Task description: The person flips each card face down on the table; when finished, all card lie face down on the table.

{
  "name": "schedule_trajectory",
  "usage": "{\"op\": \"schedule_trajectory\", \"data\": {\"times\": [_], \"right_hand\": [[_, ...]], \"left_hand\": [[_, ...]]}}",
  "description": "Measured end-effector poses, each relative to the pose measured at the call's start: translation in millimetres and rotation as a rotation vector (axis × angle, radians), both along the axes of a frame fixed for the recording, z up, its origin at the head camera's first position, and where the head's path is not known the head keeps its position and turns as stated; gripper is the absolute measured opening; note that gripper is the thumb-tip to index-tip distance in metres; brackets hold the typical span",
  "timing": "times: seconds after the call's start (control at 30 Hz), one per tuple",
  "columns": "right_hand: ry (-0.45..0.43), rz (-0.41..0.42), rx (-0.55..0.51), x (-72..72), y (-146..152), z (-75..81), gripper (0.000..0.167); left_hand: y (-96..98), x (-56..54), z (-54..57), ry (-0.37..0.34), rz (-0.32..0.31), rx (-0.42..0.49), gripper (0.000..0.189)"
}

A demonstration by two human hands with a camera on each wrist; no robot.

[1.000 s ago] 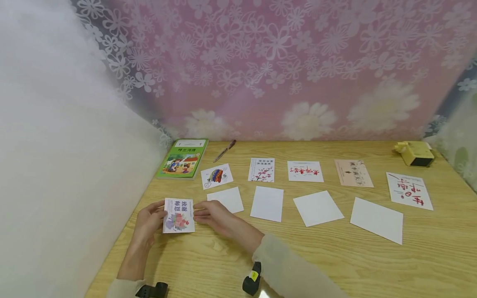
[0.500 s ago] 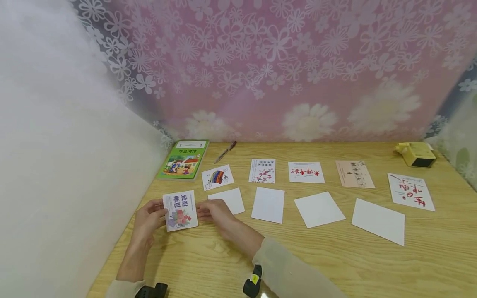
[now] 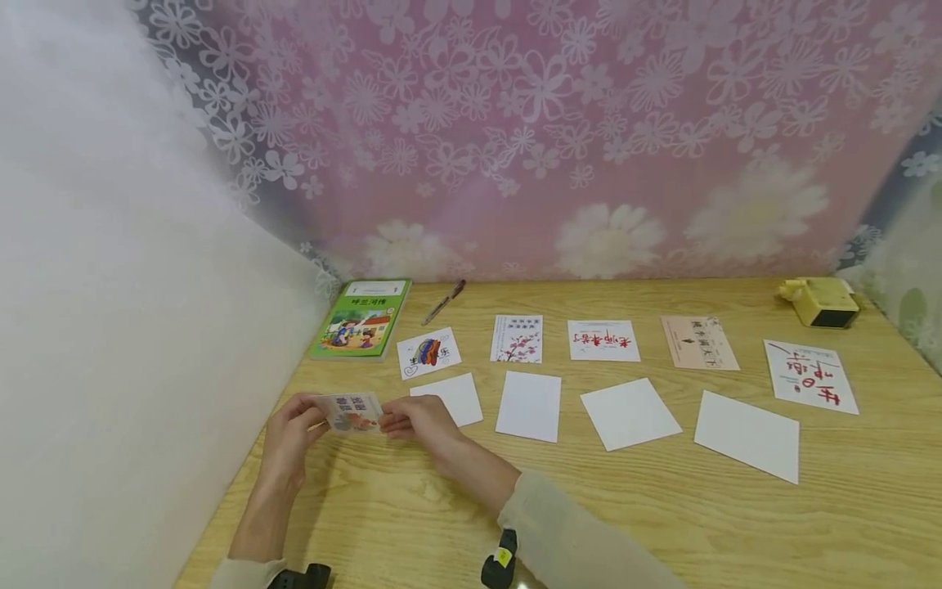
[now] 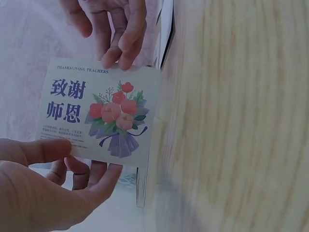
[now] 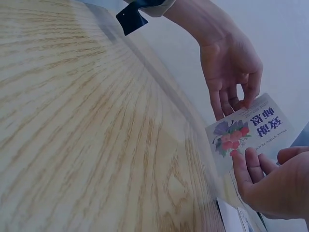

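Note:
A small greeting card (image 3: 347,414) with purple Chinese characters and a printed flower bouquet is held up above the table at the left, tilted. My left hand (image 3: 287,438) pinches its left edge, thumb (image 4: 50,150) on the printed face and fingers behind. At the opposite edge is my right hand (image 3: 428,423), its fingertips (image 4: 126,60) right at the card's border. The right thumb (image 4: 83,25) stands apart from the card in the left wrist view. Just past the right hand lies a blank white card (image 3: 459,398), partly covered by it.
More blank cards (image 3: 528,406) lie in a row to the right. Behind them is a row of printed cards (image 3: 603,340). A green book (image 3: 362,321) and a pen (image 3: 444,302) lie at the back left. A yellow box-shaped object (image 3: 820,303) stands at the back right.
The held card has tipped back, so its face looks foreshortened from the head. My right fingers were partly behind its edge and now show at the edge. The other cards stay put.

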State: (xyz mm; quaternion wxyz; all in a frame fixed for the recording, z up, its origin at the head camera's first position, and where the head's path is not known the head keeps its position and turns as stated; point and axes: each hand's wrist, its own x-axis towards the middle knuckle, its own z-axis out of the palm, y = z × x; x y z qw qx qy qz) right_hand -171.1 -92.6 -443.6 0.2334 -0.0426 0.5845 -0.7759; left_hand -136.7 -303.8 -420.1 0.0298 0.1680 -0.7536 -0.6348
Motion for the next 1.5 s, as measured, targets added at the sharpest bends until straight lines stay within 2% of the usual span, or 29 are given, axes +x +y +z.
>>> {"op": "schedule_trajectory", "data": {"times": [0.13,0.3,0.47,0.57,0.67,0.93,1.23,1.5], "right_hand": [[0.002,-0.032,0.004,0.6,1,-0.6,0.032],[0.009,-0.045,0.014,1.0,1,-2.2,0.035],[0.003,-0.031,0.024,1.3,2,-4.5,0.034],[0.011,-0.017,0.039,1.4,2,-6.1,0.034],[0.012,-0.006,0.047,1.3,2,-7.5,0.036],[-0.006,0.073,0.030,-1.1,2,-10.2,0.040],[-0.069,0.111,-0.017,-1.9,0,-10.1,0.041],[-0.073,0.167,0.002,-0.7,0,-4.4,0.051]], "left_hand": [[-1.2,2.2,-3.3,0.027,-0.026,0.036,0.018],[-2.7,3.9,-5.6,0.042,-0.053,-0.003,0.028],[-4.6,2.9,-6.7,0.033,-0.010,0.018,0.036],[-6.5,2.9,-6.8,0.003,0.002,0.017,0.037],[-10.2,2.6,-8.0,-0.036,-0.016,-0.036,0.036],[-21.1,3.5,-16.4,-0.107,-0.114,-0.288,0.032],[-20.6,-1.1,-19.8,-0.129,-0.160,-0.352,0.035],[-20.5,-1.6,-18.5,-0.178,-0.202,-0.359,0.045]]}}
